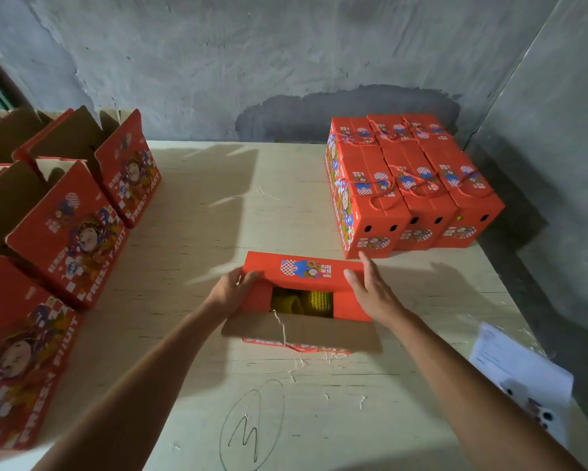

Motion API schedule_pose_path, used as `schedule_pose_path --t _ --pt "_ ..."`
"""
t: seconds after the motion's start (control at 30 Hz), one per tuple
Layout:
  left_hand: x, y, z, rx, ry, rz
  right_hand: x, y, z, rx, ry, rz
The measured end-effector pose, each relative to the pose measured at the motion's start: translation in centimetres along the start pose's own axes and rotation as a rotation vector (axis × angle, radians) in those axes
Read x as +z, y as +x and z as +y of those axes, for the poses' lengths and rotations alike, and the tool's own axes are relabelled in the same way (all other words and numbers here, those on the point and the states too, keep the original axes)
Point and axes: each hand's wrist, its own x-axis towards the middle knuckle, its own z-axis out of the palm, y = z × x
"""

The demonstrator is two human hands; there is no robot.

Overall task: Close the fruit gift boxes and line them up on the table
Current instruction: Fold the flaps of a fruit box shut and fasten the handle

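Box [304,294] lies crosswise, long axis left-right, probably part-open.

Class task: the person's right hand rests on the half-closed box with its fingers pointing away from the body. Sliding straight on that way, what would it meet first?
Probably the nearest closed gift box of the stacked group; the right hand has fingertips pointing at its lower front edge, though the depth between them is unclear.

Printed red cardboard gift box [304,270] (raw brown inside) on matt, pale wooden table [197,253].
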Motion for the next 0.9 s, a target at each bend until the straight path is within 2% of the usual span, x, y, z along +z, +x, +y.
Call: schedule_pose_path --t 0.1,0.2,0.37,0.7,0.9 --pt "0.8 -0.6 -0.6 -0.081 -0.086 -0.002 0.6 0.4 0.7 0.239 0.215 -0.004" --pt "0.7 -0.4 -0.9 -0.104 -0.122 -0.006 0.9 0.9 1.3 0.311 0.239 -0.029" --pt "0.4 -0.8 -1.0 -0.042 -0.129 -0.053 0.9 1.1 2.1 0.285 0.236 0.005" --pt "0.6 -0.4 -0.4 -0.122 -0.281 -0.028 0.8 0.7 1.7 0.224 0.216 0.02" --pt "0.8 -1.6 0.3 -0.116 -0.22 0.019 1.1 -0.3 1.2 0.232 0.191 0.223"
